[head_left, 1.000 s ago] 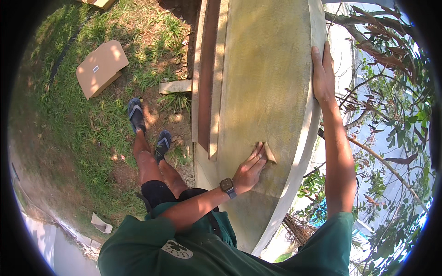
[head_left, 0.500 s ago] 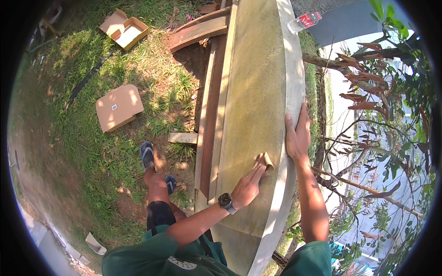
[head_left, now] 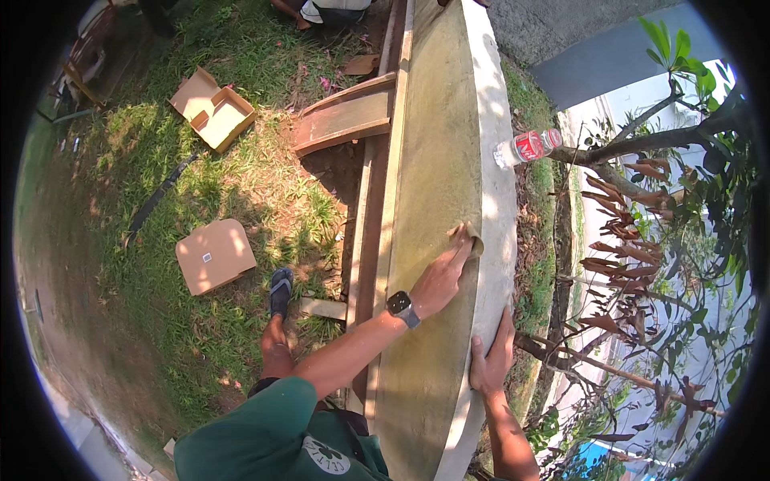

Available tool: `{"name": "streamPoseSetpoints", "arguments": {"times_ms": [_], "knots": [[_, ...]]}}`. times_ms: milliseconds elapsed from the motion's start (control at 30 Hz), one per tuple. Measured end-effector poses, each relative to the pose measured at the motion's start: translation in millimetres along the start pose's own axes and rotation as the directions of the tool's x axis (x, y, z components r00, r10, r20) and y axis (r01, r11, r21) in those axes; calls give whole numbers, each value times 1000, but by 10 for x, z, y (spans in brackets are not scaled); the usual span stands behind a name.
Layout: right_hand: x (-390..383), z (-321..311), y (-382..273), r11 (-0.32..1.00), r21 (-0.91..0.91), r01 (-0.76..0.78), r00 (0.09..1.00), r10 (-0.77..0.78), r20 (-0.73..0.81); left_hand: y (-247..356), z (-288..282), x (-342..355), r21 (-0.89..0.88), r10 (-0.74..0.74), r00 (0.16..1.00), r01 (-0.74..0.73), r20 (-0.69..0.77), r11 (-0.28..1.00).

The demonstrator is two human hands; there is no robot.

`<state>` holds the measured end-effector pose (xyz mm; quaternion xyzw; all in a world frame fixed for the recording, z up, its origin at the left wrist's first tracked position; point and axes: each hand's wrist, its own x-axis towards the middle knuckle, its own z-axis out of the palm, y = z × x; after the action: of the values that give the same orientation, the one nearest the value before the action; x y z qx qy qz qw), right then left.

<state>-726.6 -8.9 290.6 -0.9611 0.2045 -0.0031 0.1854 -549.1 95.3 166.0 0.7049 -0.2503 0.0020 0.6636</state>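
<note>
A piece of sandpaper (head_left: 476,244), its edge curled up, lies under the fingertips of my left hand (head_left: 439,279), which wears a dark watch. The fingers press it flat against a long, curved, yellowish-green panel (head_left: 429,160) that looks like a boat hull or mould. My right hand (head_left: 492,357) rests on the panel's pale right-hand edge (head_left: 499,232), with the thumb apart and the fingers stretched along it. Farther along that edge stands a clear plastic bottle (head_left: 527,147) with a red label.
Reddish-brown supports (head_left: 346,120) brace the panel on its left. On the grass lie an open cardboard box (head_left: 223,120), a flat cardboard piece (head_left: 215,258) and a dark strip (head_left: 160,192). Branches with dry leaves (head_left: 622,240) reach in from the right. Another person (head_left: 329,12) is partly visible at the far end.
My left hand has slid the sandpaper a little away from me and toward the right edge. The view has shifted, and my right hand now sits lower in it. A person has come into view.
</note>
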Motion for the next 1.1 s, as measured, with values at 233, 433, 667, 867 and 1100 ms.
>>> {"name": "streamPoseSetpoints", "arguments": {"times_ms": [233,433,667,867,1100], "knots": [[90,-43,1,1000,23,4,1000,-4,14,-1399,-107,730,6,-412,910,413,37,911],[121,53,-132,984,76,-160,985,164,-58,-961,40,196,-225,-399,910,415,116,882],[159,140,-14,943,162,-289,943,310,-119,-1699,-447,2713,-33,-75,988,71,-136,997],[527,183,-924,932,-341,124,926,-232,-299,-2027,-604,2718,-27,-390,910,397,138,917],[3493,570,-2198,950,-48,310,858,-301,-416,-1764,-846,4035,-34,-176,979,173,-101,984]]}}
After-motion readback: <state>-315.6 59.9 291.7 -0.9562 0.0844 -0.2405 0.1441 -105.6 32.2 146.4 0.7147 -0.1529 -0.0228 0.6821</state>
